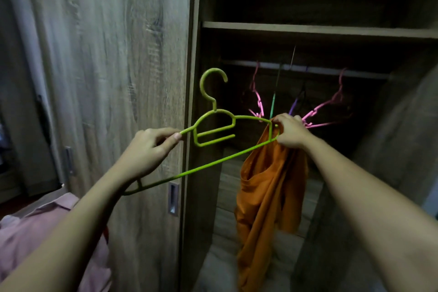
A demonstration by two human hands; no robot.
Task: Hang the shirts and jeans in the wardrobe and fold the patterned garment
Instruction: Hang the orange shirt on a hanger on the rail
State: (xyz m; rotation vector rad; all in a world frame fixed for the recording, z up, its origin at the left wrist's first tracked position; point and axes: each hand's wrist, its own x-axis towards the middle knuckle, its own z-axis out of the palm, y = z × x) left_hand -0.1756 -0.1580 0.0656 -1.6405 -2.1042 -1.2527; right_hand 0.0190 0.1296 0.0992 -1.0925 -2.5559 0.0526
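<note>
A pink shirt (35, 232) lies below the left hand (151, 147), which pinches one shoulder of a green hanger (213, 125), while the right hand (290, 130) grips the other end together with an orange shirt (267, 197) hanging down beneath it, before the open wardrobe (308, 31).

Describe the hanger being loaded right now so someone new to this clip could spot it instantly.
Look in front of the open wardrobe, below its rail. The lime-green hanger is held between both hands, an orange shirt draped off its right end. The pink, green and purple hangers hang from the rail.
</note>
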